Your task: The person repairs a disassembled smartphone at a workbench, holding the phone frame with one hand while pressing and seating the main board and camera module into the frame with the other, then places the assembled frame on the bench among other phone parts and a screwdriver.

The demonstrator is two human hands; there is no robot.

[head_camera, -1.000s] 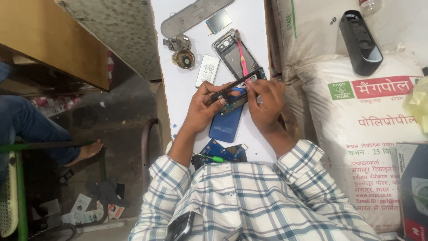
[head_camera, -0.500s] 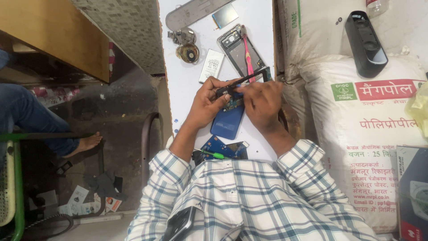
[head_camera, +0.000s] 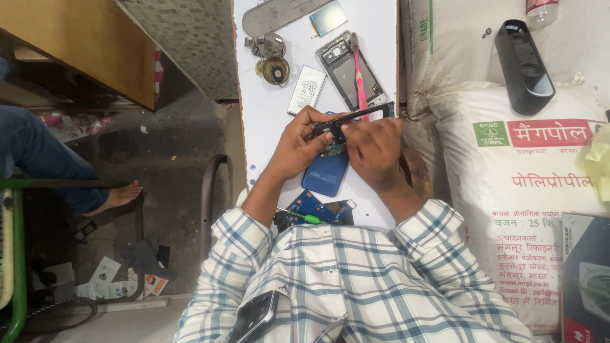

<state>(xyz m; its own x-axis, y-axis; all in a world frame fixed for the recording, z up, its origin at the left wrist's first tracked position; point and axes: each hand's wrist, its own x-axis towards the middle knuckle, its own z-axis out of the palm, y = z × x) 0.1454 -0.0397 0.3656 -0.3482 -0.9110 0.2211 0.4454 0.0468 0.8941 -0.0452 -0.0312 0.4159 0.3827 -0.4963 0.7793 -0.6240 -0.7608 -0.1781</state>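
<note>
White desk [head_camera: 267, 127] lies narrow beside a printed white sack [head_camera: 527, 190]. Left hand [head_camera: 298, 143] and right hand [head_camera: 375, 149] both pinch a thin black phone frame [head_camera: 356, 116] with clenched fingers, above a blue phone back [head_camera: 325, 173]. An opened grey phone chassis [head_camera: 349, 73] lies just beyond.

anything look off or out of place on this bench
A phone sticks half out of the person's shirt pocket, tilted, and may slip. On the white table, an opened phone frame lies askew with a pink tool across it.
</note>
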